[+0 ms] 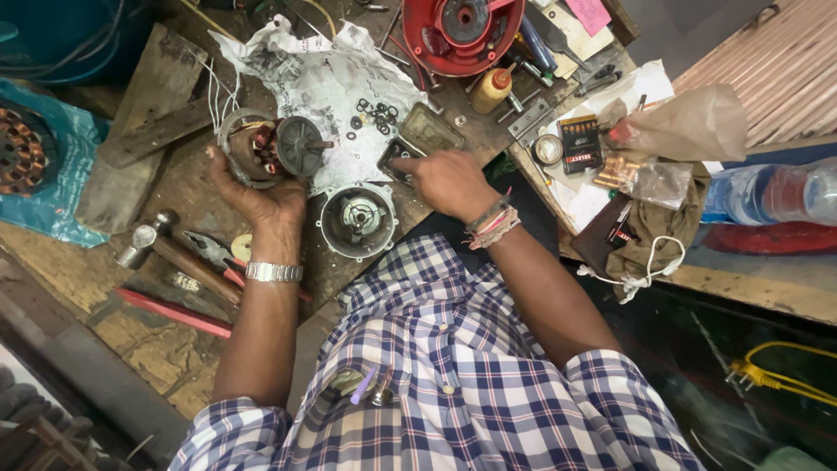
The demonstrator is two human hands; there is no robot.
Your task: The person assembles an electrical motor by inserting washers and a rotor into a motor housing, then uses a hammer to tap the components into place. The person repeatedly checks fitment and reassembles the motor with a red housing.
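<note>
**Motor apart on the bench, both hands busy**

I had the left hand point(261, 196) cupped from below around the stator point(261, 148), fingers curled on its rim and holding it tilted, with its dark rotor end facing right. White wires trailed from it across the wood. The right hand point(449, 179) lay knuckles up at the edge of the crumpled newspaper point(331, 83), fingers bent down on a small dark part point(397, 157); I could not tell whether it was pinched or only touched. Just below and between the hands sat the round end cover point(357, 218), open side up, on the bench point(174, 187). Loose washers point(377, 115) were scattered on the paper near the right hand.

I judged this to be the middle of a strip-down or rebuild: the core held steady while one small piece was sorted. The next move called for a firm left grip and a clean fingertip pick on the right. A hammer point(153, 240) and pliers point(214, 253) lay by the left wrist, untouched.
</note>
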